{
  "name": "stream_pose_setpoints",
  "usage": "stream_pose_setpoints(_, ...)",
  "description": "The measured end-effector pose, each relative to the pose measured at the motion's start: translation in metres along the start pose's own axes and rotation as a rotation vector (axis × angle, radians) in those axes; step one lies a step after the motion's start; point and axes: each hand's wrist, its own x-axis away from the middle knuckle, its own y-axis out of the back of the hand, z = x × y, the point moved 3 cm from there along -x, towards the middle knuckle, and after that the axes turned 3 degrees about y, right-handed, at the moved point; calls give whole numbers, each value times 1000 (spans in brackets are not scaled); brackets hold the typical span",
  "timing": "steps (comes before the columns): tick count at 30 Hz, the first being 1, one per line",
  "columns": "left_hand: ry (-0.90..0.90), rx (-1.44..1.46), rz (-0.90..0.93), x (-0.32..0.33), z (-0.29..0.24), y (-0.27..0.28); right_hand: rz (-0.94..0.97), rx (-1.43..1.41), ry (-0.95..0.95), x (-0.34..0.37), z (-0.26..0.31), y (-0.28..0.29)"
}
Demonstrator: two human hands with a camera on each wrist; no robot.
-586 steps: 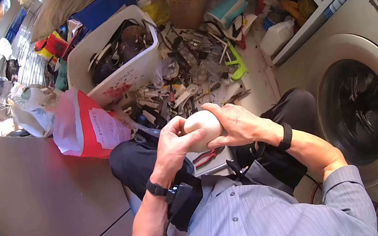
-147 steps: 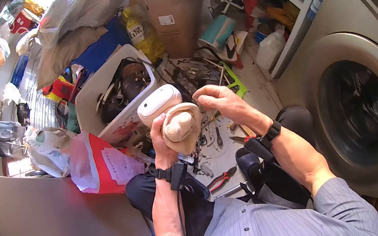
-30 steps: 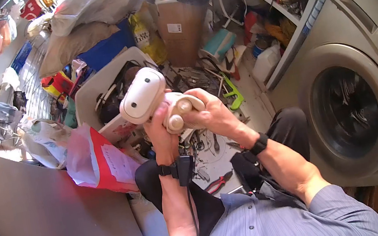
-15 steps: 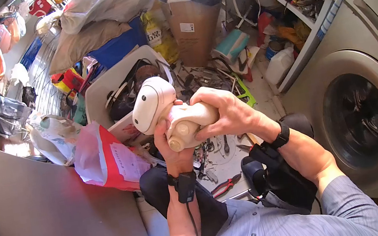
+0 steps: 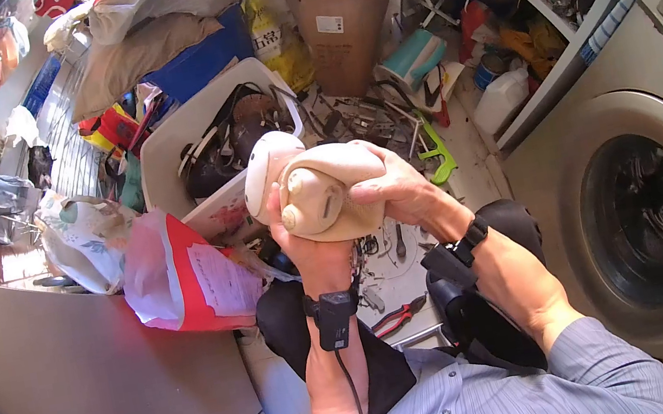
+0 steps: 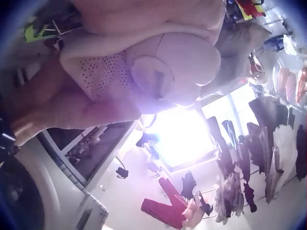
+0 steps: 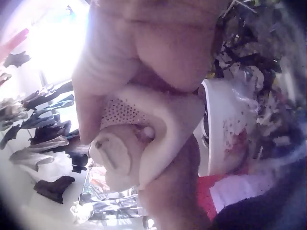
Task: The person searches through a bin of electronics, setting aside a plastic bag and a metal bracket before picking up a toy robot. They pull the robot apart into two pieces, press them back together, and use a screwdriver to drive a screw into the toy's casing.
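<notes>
Both hands hold a cream plastic toy-like figure over the knees in the head view. Its white rounded head, with dark round dots, points to the upper left. Two short round knobs and a small slot show on the side facing up. My left hand grips it from below and the left, the thumb up its near side. My right hand grips the right edge, thumb on top and fingers behind. Both wrist views show a patch of small holes in the shell beside a bulging round part.
Red-handled pliers lie on the floor near the feet, below scattered tools and parts. A white bin holds dark items. A red and white bag stands left, a washing machine right. A cardboard box stands behind.
The right hand, apart from the figure about five seconds ago, now grips it. Over the last second the figure has turned, its white head more edge-on and its knobbed side facing up more fully.
</notes>
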Motion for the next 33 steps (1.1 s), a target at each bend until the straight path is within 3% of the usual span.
stream_pose_setpoints(7,-42,14,-46,-11,-9,24,-7,129,52,-17,-12,4)
stream_pose_setpoints(13,-44,3,-64,-13,-6,33,5,0,0,-20,-20,5)
stream_pose_setpoints(18,-44,11,-118,-20,-6,41,-40,61,50,-19,-20,2)
stream_pose_setpoints(20,-100,-6,14,-30,-11,40,-64,97,87,-19,-20,-2)
stream_pose_setpoints(22,-135,-34,-77,-37,-18,46,-228,453,168,-8,-19,-10)
stream_pose_setpoints(23,-171,-63,-172,-40,-20,49,-311,416,221,-6,-32,-11)
stream_pose_setpoints(27,-206,-205,-183,-29,-12,28,-440,628,297,20,-14,-26)
stream_pose_setpoints(28,-203,-209,-170,-34,-9,32,-427,740,391,26,-8,-29)
stream_pose_setpoints(29,-438,-609,-150,-34,-13,34,-415,853,482,35,-2,-30)
stream_pose_setpoints(30,-673,-1007,-125,-29,-15,32,-283,1026,563,48,13,-44)
stream_pose_setpoints(31,-352,-757,-151,-24,-24,26,-274,1056,559,57,15,-42)
stream_pose_setpoints(32,-489,-685,-216,-35,-28,36,-266,1084,548,65,15,-39)
stream_pose_setpoints(33,-420,-627,-119,-27,-27,33,-321,1133,491,69,16,-32)
